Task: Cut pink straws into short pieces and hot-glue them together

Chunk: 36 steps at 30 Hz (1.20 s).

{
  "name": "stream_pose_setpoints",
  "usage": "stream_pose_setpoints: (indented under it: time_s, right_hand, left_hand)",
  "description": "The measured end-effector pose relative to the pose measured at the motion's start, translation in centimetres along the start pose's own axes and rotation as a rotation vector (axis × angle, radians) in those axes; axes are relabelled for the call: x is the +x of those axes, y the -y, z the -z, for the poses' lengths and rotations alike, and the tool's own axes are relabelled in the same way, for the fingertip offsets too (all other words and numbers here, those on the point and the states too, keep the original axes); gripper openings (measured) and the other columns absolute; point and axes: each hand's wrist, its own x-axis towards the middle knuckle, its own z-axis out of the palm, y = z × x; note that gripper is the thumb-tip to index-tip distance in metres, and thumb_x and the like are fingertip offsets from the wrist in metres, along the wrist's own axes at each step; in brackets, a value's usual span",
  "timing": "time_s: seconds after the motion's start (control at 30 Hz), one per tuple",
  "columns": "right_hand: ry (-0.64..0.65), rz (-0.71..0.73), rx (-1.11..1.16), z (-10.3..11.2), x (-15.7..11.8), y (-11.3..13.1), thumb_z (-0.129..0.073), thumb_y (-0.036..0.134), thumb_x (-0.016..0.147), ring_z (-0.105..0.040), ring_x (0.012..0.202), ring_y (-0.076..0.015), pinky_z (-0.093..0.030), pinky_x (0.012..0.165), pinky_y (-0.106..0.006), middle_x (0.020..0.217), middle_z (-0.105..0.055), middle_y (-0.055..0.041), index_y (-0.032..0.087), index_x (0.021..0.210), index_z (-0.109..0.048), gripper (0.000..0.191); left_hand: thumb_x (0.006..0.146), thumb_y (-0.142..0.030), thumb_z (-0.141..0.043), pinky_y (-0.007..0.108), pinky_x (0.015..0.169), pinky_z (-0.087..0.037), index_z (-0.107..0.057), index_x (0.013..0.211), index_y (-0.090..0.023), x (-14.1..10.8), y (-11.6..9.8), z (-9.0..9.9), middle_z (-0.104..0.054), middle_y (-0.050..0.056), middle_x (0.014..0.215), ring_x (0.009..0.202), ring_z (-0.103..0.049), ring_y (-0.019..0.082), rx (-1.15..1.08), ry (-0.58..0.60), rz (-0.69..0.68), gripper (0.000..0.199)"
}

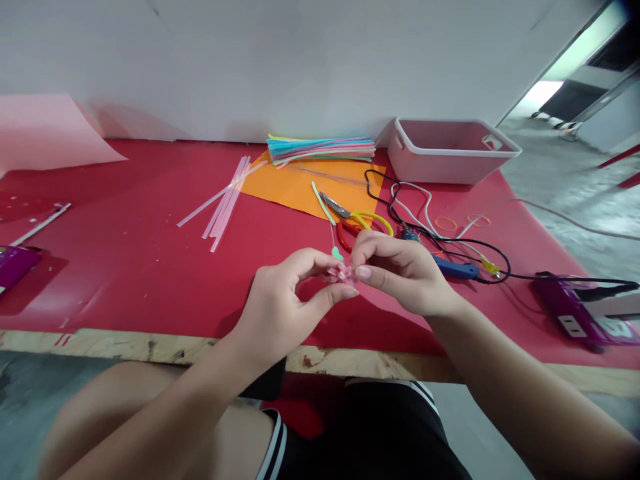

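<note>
A small pink flower-like piece (340,272) is held over the red table near its front edge. My left hand (287,297) pinches it between thumb and forefinger from the left. From the right, my right hand (403,272) touches its edge with closed fingertips. Just behind the piece lies a small green bit (337,253). Scissors (350,217) with red and yellow handles lie beyond my hands, beside a pale green strip (323,202).
Pink strips (227,203) lie at the left. An orange sheet (280,183) and a bundle of coloured strips (320,149) are at the back. Right of them are a pink bin (440,163), tangled cables, a blue-handled tool (456,268) and a purple power strip (570,320).
</note>
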Motion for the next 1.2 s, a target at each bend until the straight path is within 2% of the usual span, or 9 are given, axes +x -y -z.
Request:
stream_pose_setpoints:
  time_s: [0.13,0.37,0.53,0.63,0.77,0.87,0.93,1.07,1.2]
  right_hand:
    - [0.08,-0.103,0.109,0.2,0.3,-0.3,-0.073,0.035,0.092,-0.057,0.079,-0.015,-0.049,0.077,-0.032,0.087,-0.058,-0.0027,0.019,0.083,-0.071,0.018]
    - [0.073,0.023,-0.107,-0.3,-0.1,-1.0,-0.061,0.035,0.1,-0.05,0.105,-0.0205,-0.044,0.099,-0.038,0.1,-0.049,-0.0059,0.021,0.088,-0.066,0.019]
    - [-0.045,0.045,-0.091,-0.6,-0.2,-1.2,-0.068,0.031,0.096,-0.052,0.105,-0.0205,-0.043,0.1,-0.038,0.104,-0.05,-0.0054,0.022,0.085,-0.068,0.014]
    - [-0.131,0.06,-0.041,-0.8,-0.2,-1.5,-0.071,0.029,0.094,-0.053,0.106,-0.0202,-0.043,0.101,-0.038,0.103,-0.053,-0.0049,0.023,0.087,-0.07,0.009]
    - [-0.098,0.061,0.021,-0.9,0.0,-1.7,-0.074,0.025,0.091,-0.057,0.1,-0.018,-0.047,0.096,-0.036,0.1,-0.057,-0.0037,0.024,0.095,-0.072,0.005]
    - [-0.081,0.031,0.023,-1.1,0.1,-1.7,-0.076,0.028,0.09,-0.06,0.093,-0.0169,-0.049,0.089,-0.035,0.095,-0.06,-0.0034,0.022,0.088,-0.071,0.008]
    - [-0.082,-0.007,0.027,-1.2,0.3,-1.7,-0.077,0.033,0.09,-0.06,0.091,-0.0169,-0.05,0.087,-0.034,0.093,-0.062,-0.0039,0.021,0.085,-0.07,0.015]
    - [-0.096,-0.119,0.208,-1.4,0.4,-1.8,-0.079,0.04,0.088,-0.061,0.082,-0.015,-0.051,0.079,-0.032,0.088,-0.062,-0.0023,0.02,0.084,-0.068,0.023]
    - [-0.137,-0.259,0.511,-1.8,0.4,-2.2,-0.082,0.046,0.084,-0.059,0.074,-0.0125,-0.049,0.076,-0.029,0.08,-0.063,0.0001,0.019,0.084,-0.07,0.029]
  left_hand:
    - [0.08,-0.026,-0.086,0.024,0.083,-0.058,-0.073,0.099,-0.024,0.0,0.0,0.3,-0.082,-0.001,0.096,0.088,-0.078,0.018,0.095,0.009,-0.035,0.023]
    - [0.08,-0.025,-0.086,0.019,0.077,-0.057,-0.072,0.096,-0.022,0.0,0.1,0.2,-0.082,-0.002,0.093,0.083,-0.077,0.013,0.138,-0.014,-0.078,0.021]
    - [0.083,-0.028,-0.085,0.018,0.08,-0.057,-0.072,0.097,-0.022,0.3,0.2,0.5,-0.081,-0.003,0.096,0.087,-0.076,0.012,0.151,-0.019,-0.101,0.021]
    - [0.086,-0.033,-0.082,0.018,0.081,-0.057,-0.071,0.096,-0.022,0.6,-0.2,0.9,-0.08,-0.003,0.095,0.088,-0.076,0.012,0.126,0.05,-0.081,0.018]
    - [0.089,-0.035,-0.078,0.018,0.082,-0.056,-0.071,0.1,-0.021,0.7,-0.5,1.1,-0.08,-0.002,0.094,0.087,-0.074,0.011,0.12,0.162,-0.052,0.019]
    - [0.085,-0.039,-0.082,0.022,0.085,-0.057,-0.067,0.113,-0.022,0.6,-0.3,1.0,-0.079,-0.001,0.096,0.091,-0.075,0.014,0.079,0.113,0.014,0.036]
    - [0.08,-0.041,-0.086,0.024,0.084,-0.057,-0.065,0.119,-0.022,0.7,-0.2,1.0,-0.079,-0.001,0.093,0.09,-0.075,0.016,0.032,0.072,0.082,0.048]
    - [0.092,-0.049,-0.072,0.024,0.08,-0.058,-0.07,0.107,-0.019,1.1,-0.1,0.9,-0.079,0.001,0.084,0.081,-0.075,0.015,-0.274,0.041,0.191,0.034]
    - [0.097,-0.049,-0.065,0.025,0.085,-0.06,-0.077,0.096,-0.02,1.4,0.0,0.4,-0.081,0.003,0.092,0.085,-0.076,0.014,-0.597,0.066,0.233,0.032]
